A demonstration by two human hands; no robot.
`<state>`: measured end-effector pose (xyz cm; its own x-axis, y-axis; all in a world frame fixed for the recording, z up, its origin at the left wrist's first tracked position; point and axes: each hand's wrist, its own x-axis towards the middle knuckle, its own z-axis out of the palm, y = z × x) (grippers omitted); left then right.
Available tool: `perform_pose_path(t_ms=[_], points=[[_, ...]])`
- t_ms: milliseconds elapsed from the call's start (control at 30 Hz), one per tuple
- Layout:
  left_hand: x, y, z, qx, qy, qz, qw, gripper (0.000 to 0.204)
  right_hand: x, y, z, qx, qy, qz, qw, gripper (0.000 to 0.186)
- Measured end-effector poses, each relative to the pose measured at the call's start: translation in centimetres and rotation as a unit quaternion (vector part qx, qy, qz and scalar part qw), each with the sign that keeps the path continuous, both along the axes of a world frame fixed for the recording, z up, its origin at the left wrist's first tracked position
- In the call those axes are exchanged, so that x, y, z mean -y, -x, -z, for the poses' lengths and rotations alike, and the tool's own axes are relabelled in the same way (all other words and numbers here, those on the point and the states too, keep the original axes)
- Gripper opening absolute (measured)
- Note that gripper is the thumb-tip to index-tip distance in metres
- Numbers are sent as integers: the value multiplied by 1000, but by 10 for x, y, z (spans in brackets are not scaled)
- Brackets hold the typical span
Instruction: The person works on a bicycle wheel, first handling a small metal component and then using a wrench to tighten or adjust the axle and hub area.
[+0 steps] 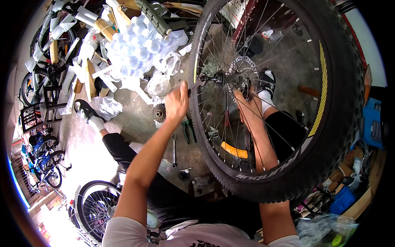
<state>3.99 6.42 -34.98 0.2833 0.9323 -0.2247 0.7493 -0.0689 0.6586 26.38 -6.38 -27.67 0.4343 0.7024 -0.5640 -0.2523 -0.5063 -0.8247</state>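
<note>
A bicycle wheel with a knobby black tire stands upright in front of me. My left hand is closed round the handle of a wrench, whose head reaches the near end of the axle at the hub. My right hand is on the wheel's other side, seen through the spokes, beside the disc brake rotor. Its fingers are curled at the hub's far end, and what they grip is partly hidden by the spokes. An orange reflector is fixed among the lower spokes.
On the floor lie a freewheel, green-handled pliers and another wrench. Wrapped water bottles and packing scraps are piled at far left. Another bicycle wheel stands at lower left; blue toolboxes are at right.
</note>
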Motion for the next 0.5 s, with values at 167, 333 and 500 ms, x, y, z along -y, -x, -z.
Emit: perform_pose_path(t_ms=[167, 333, 500], points=[[80, 26, -47, 89, -32, 1, 995, 40, -4, 13, 11, 78, -60, 20, 995, 29], [104, 17, -116, 106, -113, 7, 988, 37, -1, 6, 22, 66, -46, 16, 997, 27], [42, -20, -163, 111, -329, 221, 912, 31, 2, -8, -20, -59, -3, 1, 998, 26]])
